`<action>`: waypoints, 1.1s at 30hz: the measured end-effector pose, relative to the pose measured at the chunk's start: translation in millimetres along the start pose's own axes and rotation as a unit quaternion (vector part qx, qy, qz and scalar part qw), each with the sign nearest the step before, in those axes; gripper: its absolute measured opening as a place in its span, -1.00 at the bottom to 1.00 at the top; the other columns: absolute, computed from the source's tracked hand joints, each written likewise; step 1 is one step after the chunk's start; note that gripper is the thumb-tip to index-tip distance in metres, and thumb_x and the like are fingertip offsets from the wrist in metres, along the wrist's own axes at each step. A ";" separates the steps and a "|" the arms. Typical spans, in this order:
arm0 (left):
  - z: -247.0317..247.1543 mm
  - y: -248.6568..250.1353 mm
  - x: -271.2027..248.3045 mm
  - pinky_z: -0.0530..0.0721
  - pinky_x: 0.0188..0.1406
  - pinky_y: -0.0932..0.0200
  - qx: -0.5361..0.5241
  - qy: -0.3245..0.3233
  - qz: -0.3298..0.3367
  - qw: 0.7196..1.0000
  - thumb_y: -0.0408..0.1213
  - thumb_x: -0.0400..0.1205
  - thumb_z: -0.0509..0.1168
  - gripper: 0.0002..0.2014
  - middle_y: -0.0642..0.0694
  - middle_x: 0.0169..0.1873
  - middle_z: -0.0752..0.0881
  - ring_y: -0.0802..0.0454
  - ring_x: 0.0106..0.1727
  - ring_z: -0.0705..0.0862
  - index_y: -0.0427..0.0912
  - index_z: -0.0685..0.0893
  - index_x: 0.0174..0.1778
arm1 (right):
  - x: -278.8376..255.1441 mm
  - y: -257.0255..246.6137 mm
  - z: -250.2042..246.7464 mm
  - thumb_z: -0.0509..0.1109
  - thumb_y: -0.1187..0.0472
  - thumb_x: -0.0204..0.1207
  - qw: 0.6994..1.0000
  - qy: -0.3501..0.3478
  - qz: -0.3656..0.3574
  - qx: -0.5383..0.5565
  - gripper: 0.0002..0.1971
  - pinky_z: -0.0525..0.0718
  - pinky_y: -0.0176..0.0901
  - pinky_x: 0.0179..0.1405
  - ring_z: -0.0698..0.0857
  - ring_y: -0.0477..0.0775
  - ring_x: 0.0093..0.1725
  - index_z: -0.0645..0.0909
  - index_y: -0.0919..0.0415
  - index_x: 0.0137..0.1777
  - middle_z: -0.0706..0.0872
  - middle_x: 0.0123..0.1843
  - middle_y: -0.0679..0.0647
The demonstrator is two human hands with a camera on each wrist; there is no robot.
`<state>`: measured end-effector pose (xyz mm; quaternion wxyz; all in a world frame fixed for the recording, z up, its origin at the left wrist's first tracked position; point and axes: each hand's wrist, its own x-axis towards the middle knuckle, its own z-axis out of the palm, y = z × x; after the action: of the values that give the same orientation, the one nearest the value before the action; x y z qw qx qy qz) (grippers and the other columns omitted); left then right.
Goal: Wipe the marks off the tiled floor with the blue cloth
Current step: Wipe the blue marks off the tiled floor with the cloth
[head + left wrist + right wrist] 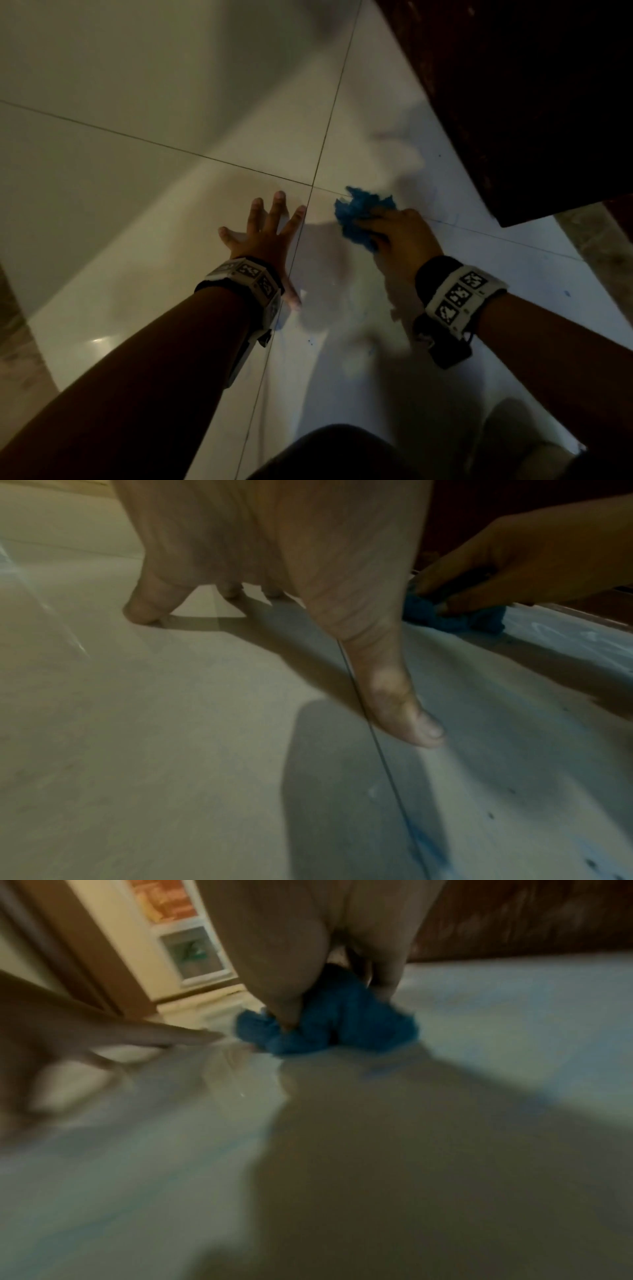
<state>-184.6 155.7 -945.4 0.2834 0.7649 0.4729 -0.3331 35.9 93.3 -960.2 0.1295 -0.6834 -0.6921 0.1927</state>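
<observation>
A crumpled blue cloth [359, 214] [455, 619] [329, 1020] lies bunched on the white tiled floor [137, 171] just right of a tile joint. My right hand [397, 236] [335, 988] grips it from above and presses it down, fingers curled round the bundle. My left hand [270, 226] [274, 574] lies flat on the floor to the cloth's left, fingers spread and straight, thumb [404, 712] out toward me. Small blue marks [567, 293] [424, 842] dot the tiles nearer to me, some along the joint.
Dark wooden furniture [531, 85] [531, 918] stands right behind the cloth at upper right. A brown door frame [89, 947] shows at the left of the right wrist view. My dark-clothed knee [342, 452] fills the bottom edge. Pale floor stretches away to the left.
</observation>
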 end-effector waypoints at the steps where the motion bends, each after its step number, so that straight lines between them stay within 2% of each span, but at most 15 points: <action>1: 0.1 -0.1 -0.1 0.01 0.40 -0.71 0.001 -0.001 -0.001 1.000 0.21 0.04 0.67 0.55 0.05 0.53 -0.63 -0.17 0.61 -0.49 0.29 -0.52 0.55 | 7.6 8.1 -10.2 0.36 0.39 0.49 0.998 0.028 0.039 0.030 -0.69 0.59 -0.26 0.13 0.70 0.24 0.12 0.69 0.21 0.22 0.72 0.22 0.18; 4: 1.4 -0.4 1.3 0.01 0.40 -0.70 -0.001 0.001 -0.003 1.000 0.19 0.04 0.68 0.55 0.06 0.52 -0.64 -0.17 0.61 -0.51 0.30 -0.53 0.54 | 26.9 41.9 -18.3 0.21 0.24 0.65 0.974 0.046 0.218 0.025 -0.68 0.47 -0.16 0.19 0.58 0.26 0.29 0.58 0.19 0.35 0.63 0.32 0.19; 6: 1.3 -0.2 2.3 0.00 0.40 -0.71 -0.004 0.001 -0.002 1.000 0.18 0.05 0.68 0.55 0.07 0.52 -0.64 -0.17 0.60 -0.51 0.30 -0.54 0.54 | 23.0 33.8 -8.5 0.18 0.27 0.66 0.979 0.046 0.198 -0.010 -0.71 0.43 -0.20 0.13 0.57 0.30 0.26 0.60 0.26 0.30 0.63 0.30 0.25; 9: 0.6 0.1 3.0 0.00 0.40 -0.71 -0.004 -0.001 -0.004 1.000 0.18 0.04 0.68 0.56 0.07 0.51 -0.65 -0.17 0.60 -0.51 0.30 -0.55 0.53 | 1.4 19.1 4.5 0.28 0.42 0.55 0.997 0.014 0.076 0.002 -0.67 0.55 0.00 0.25 0.63 0.35 0.19 0.64 0.26 0.29 0.64 0.32 0.28; 10: 0.7 -0.1 3.4 0.01 0.40 -0.70 -0.001 0.000 -0.006 1.000 0.19 0.04 0.68 0.56 0.08 0.51 -0.65 -0.17 0.60 -0.51 0.30 -0.56 0.52 | 3.0 27.2 0.9 0.29 0.42 0.55 0.998 0.003 0.054 0.005 -0.66 0.52 -0.08 0.28 0.63 0.33 0.21 0.63 0.26 0.30 0.62 0.35 0.28; 12: 1.2 -0.3 4.2 0.03 0.40 -0.70 0.004 0.001 -0.009 1.000 0.21 0.03 0.67 0.56 0.08 0.50 -0.66 -0.17 0.60 -0.51 0.31 -0.57 0.51 | 20.8 49.0 -14.5 0.24 0.29 0.63 0.992 0.007 0.126 0.012 -0.69 0.41 -0.32 0.16 0.58 0.20 0.24 0.59 0.24 0.35 0.58 0.38 0.28; 15: 3.4 -0.3 5.1 0.03 0.40 -0.70 0.007 0.006 -0.010 1.000 0.23 0.03 0.67 0.56 0.08 0.50 -0.66 -0.16 0.60 -0.51 0.31 -0.58 0.51 | 48.2 79.0 -22.7 0.12 0.10 0.69 0.959 0.057 0.277 -0.013 -0.61 0.32 -0.25 0.26 0.47 0.24 0.38 0.46 0.10 0.48 0.45 0.50 0.25; 18: 3.3 0.3 4.5 0.02 0.41 -0.70 0.007 0.006 -0.010 1.000 0.23 0.03 0.67 0.56 0.07 0.51 -0.65 -0.17 0.60 -0.51 0.30 -0.57 0.52 | 44.0 63.4 -9.0 0.13 0.16 0.68 0.981 0.019 0.179 -0.069 -0.60 0.33 -0.24 0.35 0.44 0.26 0.39 0.43 0.08 0.51 0.40 0.53 0.24; 22: 3.0 -0.3 4.8 0.03 0.41 -0.70 0.007 0.007 -0.012 1.000 0.23 0.03 0.67 0.56 0.08 0.50 -0.66 -0.16 0.60 -0.51 0.31 -0.57 0.51 | 43.6 61.2 -23.4 0.22 0.34 0.59 0.990 0.001 0.095 -0.101 -0.65 0.46 0.14 0.26 0.60 0.27 0.23 0.57 0.15 0.35 0.60 0.30 0.27; 24: 4.6 -0.4 6.0 0.01 0.41 -0.70 0.006 0.006 -0.012 1.000 0.24 0.02 0.67 0.56 0.09 0.49 -0.66 -0.16 0.60 -0.51 0.31 -0.57 0.51 | 62.7 71.1 -34.8 0.26 0.36 0.52 0.993 0.030 0.112 -0.008 -0.80 0.52 -0.10 -0.09 0.60 -0.14 -0.20 0.56 0.14 0.08 0.60 -0.06 0.18; 26: 4.6 -0.7 6.1 0.01 0.41 -0.69 0.009 0.009 -0.013 1.000 0.23 0.02 0.67 0.56 0.09 0.49 -0.66 -0.16 0.60 -0.51 0.31 -0.57 0.51 | 74.5 71.7 -34.2 0.26 0.39 0.48 0.979 0.121 0.144 0.083 -0.88 0.46 -0.25 -0.36 0.44 -0.21 -0.46 0.43 0.16 -0.17 0.48 -0.35 0.03; 28: 4.1 -0.3 5.0 0.00 0.41 -0.70 0.006 0.009 -0.013 1.000 0.22 0.02 0.67 0.56 0.09 0.50 -0.66 -0.16 0.60 -0.51 0.31 -0.56 0.52 | 61.3 50.0 -24.3 0.21 0.39 0.56 0.982 0.082 0.166 0.042 -0.75 0.53 -0.12 -0.08 0.60 -0.17 -0.20 0.57 0.00 -0.06 0.64 -0.20 -0.02; 30: 4.1 0.0 5.1 -0.01 0.41 -0.70 0.003 0.011 -0.012 1.000 0.22 0.02 0.67 0.56 0.09 0.50 -0.65 -0.16 0.60 -0.51 0.31 -0.55 0.52 | 35.7 31.9 -10.2 0.21 0.39 0.57 0.987 0.046 0.152 -0.007 -0.64 0.43 0.04 0.34 0.58 0.21 0.28 0.61 0.12 0.31 0.63 0.30 0.16; 31: 4.2 -0.1 5.5 -0.01 0.41 -0.70 0.003 0.011 -0.011 1.000 0.22 0.02 0.67 0.56 0.09 0.50 -0.65 -0.16 0.60 -0.51 0.31 -0.55 0.52 | 21.9 26.5 -7.0 0.23 0.41 0.57 0.994 0.017 0.107 0.003 -0.61 0.37 -0.12 0.42 0.53 0.27 0.36 0.57 0.20 0.38 0.56 0.41 0.21; 33: 4.0 -0.3 5.2 0.00 0.40 -0.70 0.004 0.011 -0.011 1.000 0.22 0.02 0.67 0.57 0.08 0.51 -0.65 -0.17 0.60 -0.51 0.31 -0.55 0.52 | 11.0 36.5 -7.9 0.24 0.42 0.60 0.999 -0.003 0.033 -0.018 -0.62 0.23 -0.59 0.31 0.51 0.19 0.37 0.53 0.28 0.41 0.51 0.46 0.25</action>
<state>-184.2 155.6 -951.9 0.2715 0.7645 0.4827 -0.3300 71.8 104.7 -970.2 0.1087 -0.7076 -0.6727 0.1869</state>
